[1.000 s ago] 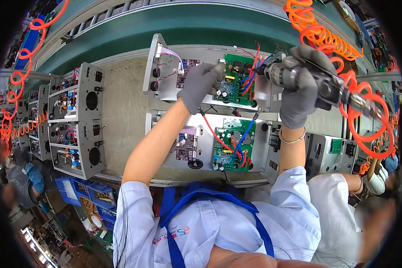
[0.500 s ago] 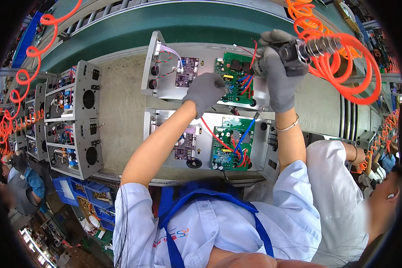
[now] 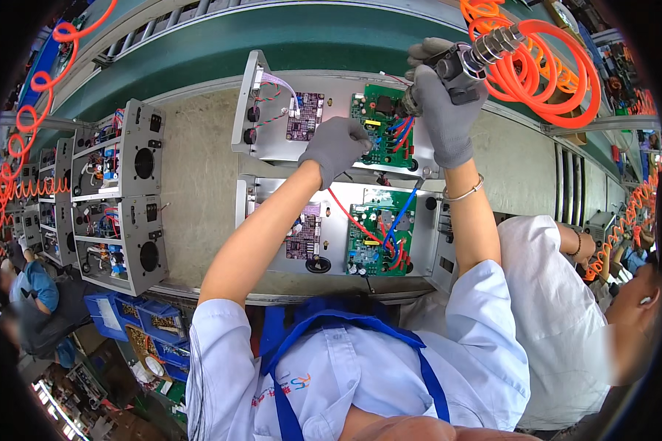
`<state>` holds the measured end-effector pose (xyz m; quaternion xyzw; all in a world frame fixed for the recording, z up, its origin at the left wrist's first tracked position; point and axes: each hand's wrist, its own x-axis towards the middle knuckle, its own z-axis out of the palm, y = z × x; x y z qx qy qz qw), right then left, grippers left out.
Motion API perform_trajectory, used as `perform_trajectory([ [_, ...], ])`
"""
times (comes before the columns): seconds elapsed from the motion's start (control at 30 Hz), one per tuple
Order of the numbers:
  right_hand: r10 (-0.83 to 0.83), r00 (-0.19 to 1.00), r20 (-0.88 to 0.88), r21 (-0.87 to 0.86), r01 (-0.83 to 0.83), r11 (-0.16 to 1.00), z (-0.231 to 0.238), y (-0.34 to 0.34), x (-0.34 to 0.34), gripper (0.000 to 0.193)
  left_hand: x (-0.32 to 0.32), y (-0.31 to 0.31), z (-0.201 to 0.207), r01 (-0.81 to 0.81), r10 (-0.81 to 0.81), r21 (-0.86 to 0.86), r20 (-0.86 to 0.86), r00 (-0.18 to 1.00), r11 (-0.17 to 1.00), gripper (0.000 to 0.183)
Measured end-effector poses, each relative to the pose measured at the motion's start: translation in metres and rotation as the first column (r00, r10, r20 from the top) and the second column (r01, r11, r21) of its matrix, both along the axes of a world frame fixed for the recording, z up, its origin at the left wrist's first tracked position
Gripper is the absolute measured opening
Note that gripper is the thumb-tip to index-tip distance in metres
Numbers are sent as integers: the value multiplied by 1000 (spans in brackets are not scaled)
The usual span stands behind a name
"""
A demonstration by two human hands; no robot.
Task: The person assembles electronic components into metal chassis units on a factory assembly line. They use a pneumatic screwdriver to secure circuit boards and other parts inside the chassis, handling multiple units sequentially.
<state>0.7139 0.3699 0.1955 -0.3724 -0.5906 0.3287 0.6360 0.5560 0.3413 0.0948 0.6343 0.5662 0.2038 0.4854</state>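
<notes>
My right hand [image 3: 449,121], in a grey glove, is wrapped round a dark air screwdriver [image 3: 456,73] with a spring-covered hose end. The tool's front end is over the right part of a green circuit board [image 3: 379,110] in the far metal chassis [image 3: 272,147]. In a matching glove, my left hand [image 3: 337,147] has its fingers curled together at the board's left edge; whatever they hold is hidden. Blue and red wires [image 3: 401,131] rise from the board beside the tool. A small purple board [image 3: 304,117] sits left of it.
Nearer me lies a second chassis [image 3: 272,253] with similar boards. Finished-looking grey units [image 3: 141,162] are stacked at left, above blue parts bins [image 3: 162,323]. An orange coiled hose [image 3: 566,110] hangs at upper right. At my right sits a person in a pale shirt [image 3: 552,316].
My right hand and the screwdriver have moved slightly left and away from me, and the hose swung left with them. My left hand stays almost in place, its fingers still curled.
</notes>
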Motion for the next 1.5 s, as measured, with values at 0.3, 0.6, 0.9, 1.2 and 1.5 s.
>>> perform_trajectory([
  [0.3, 13, 999, -52, -40, -15, 999, -6, 6, 3, 31, 0, -2, 3, -25, 25, -22, 29, 999, 999, 18],
  [0.6, 56, 988, -144, -75, -68, 995, 0, -1, 10, 31, 0, 3, 9, -7, 7, -49, -12, 1000, 999, 19],
  [0.9, -43, 996, -83, -6, 42, 999, 22, -93, -3, 37, -80, -45, 63, -291, 155, 96, 666, 729, 952, 30],
  [1.2, 162, 975, -150, 69, -153, 986, 13, -196, -90, 39, -203, -339, 74, -897, 786, -161, 562, 259, 411, 22],
  [1.5, 274, 948, -161, 40, -271, 962, 15, -275, -167, 41, -317, -733, -10, -843, 835, 17, -131, -535, -538, 15],
])
